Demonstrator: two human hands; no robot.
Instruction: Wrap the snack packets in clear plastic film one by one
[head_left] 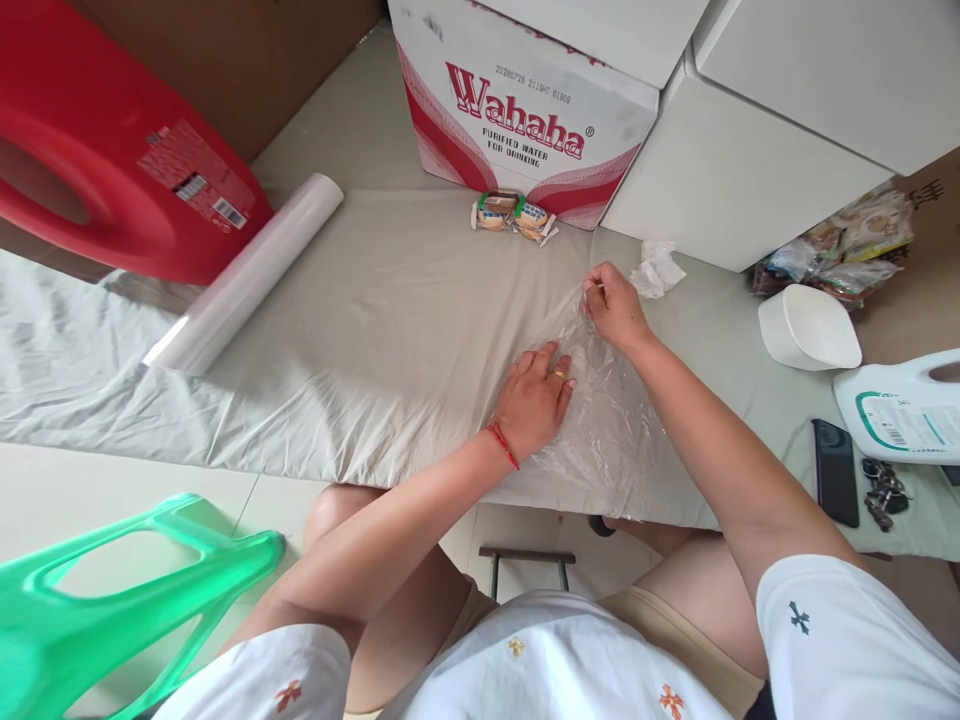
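Near the front edge of the cloth-covered table (390, 290): a thin clear plastic sheet (604, 425), wrinkled and pinched at its far end

The left hand (531, 400) lies palm down on the left part of the sheet; its fingers are extended, slightly apart, and they grasp nothing. The right hand (615, 305) is almost closed: the thumb and fingertips meet in a pinch and have hold of the sheet at its far end. From this pinch the sheet becomes wider and reaches to the front edge of the table.

To the left is the most room for moving: a wide stretch of table lies between the left hand and the roll of plastic film (247, 275), which lies slantwise just beside the red plastic jug (150, 160). On the far side, room ends at the Wahaha water carton (525, 110), with 2 wrapped snacks (495, 212) before it, and at the white cabinet (705, 170). To the right, a crumpled tissue (657, 270) is just beside the right hand; farther off are a white bowl (810, 327) and a white bottle (904, 410). The smartphone (835, 472) and the keys (886, 495) lie near the front edge.
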